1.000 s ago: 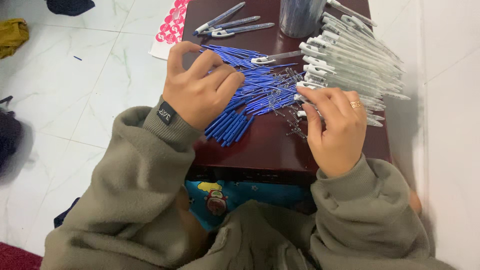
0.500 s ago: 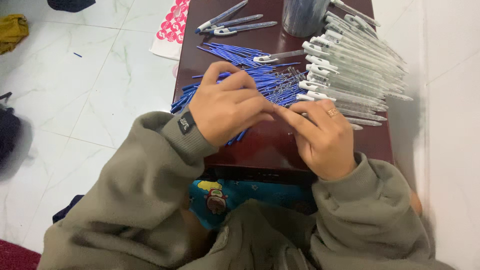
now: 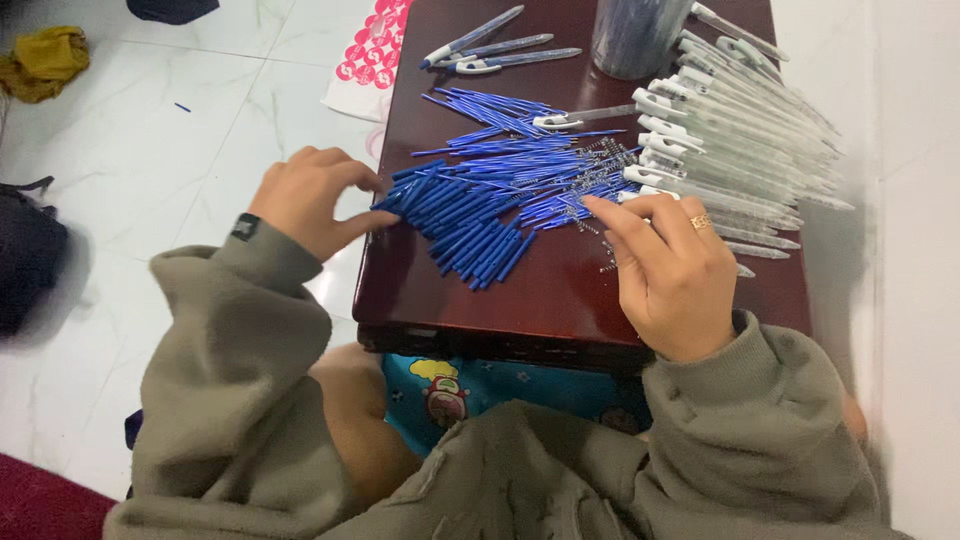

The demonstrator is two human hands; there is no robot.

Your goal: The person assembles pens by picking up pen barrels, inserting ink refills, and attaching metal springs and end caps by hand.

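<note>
Your left hand sits at the left edge of the small dark red table, fingers curled and thumb stretched toward the heap of blue pen parts; the fingertips touch the nearest blue pieces, but you cannot tell whether any one of them is actually pinched. Your right hand rests on the table to the right of that heap, fingers drawn together and pointing up and left, with the fingertips at the spot where the blue pieces meet a scatter of small metal springs; whether it grips a spring or a thin refill there is too small to tell. A ring shows on one finger of that hand. The blue heap spreads across the middle of the table, thicker short tubes toward you and thin refills fanned out behind them. Along the right side lies a stack of clear and white pen barrels, just beside your right hand. At the far edge stands a grey cup, and to its left lie a few finished pens. A sheet of pink stickers lies on the white tiled floor off the table's left side. Both of your arms are in baggy olive sleeves.
</note>
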